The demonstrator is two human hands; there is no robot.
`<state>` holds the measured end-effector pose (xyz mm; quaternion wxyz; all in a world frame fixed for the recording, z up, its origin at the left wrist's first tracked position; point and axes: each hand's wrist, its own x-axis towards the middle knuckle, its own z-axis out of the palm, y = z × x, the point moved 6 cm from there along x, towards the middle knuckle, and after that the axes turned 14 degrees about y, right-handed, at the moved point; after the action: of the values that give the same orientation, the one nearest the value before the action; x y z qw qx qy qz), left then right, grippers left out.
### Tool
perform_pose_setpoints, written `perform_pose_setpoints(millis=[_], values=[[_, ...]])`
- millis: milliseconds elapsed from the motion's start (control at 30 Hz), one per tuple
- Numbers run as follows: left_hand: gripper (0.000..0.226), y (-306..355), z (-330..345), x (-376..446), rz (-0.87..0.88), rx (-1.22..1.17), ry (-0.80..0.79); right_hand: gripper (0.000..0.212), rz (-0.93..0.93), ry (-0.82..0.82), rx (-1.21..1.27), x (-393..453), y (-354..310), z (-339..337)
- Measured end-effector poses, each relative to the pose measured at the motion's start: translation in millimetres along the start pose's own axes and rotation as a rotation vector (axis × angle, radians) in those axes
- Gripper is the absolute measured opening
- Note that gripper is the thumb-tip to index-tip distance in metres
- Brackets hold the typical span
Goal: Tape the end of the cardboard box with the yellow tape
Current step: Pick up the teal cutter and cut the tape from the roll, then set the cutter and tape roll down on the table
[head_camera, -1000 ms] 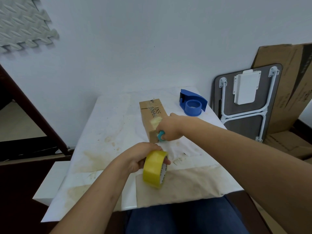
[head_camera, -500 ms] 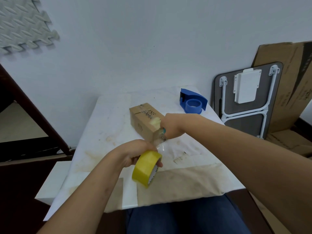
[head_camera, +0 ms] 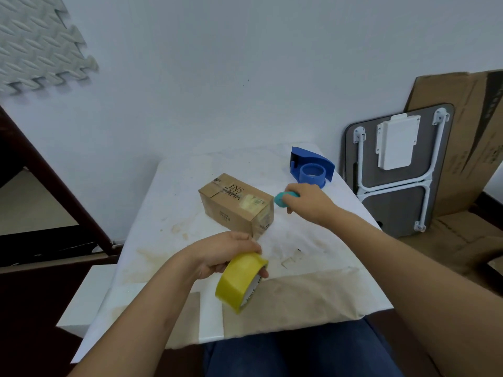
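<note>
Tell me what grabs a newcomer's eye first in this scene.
The bright yellow tape roll, gripped in the left hand at the near middle of the table. Next the cardboard box at the table's centre, and the right hand holding a small teal object beside its right end.

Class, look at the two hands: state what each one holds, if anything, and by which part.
The left hand grips the yellow tape roll by its upper rim. The right hand holds a small teal tool by one end; its other end sticks out.

Left hand [head_camera: 226, 253] curled in closed grip; right hand [head_camera: 310, 201] extended forward, fingers clenched.
</note>
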<state>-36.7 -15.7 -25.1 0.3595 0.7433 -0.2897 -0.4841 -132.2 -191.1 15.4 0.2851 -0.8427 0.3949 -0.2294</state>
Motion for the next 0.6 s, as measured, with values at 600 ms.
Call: perform_pose_setpoints(millis=[600], values=[[0.025,34.4,41.6,4.5,0.175,-0.387,0.14,0.037,0.303,0.177,0.528,-70.4,39.3,-4.8]])
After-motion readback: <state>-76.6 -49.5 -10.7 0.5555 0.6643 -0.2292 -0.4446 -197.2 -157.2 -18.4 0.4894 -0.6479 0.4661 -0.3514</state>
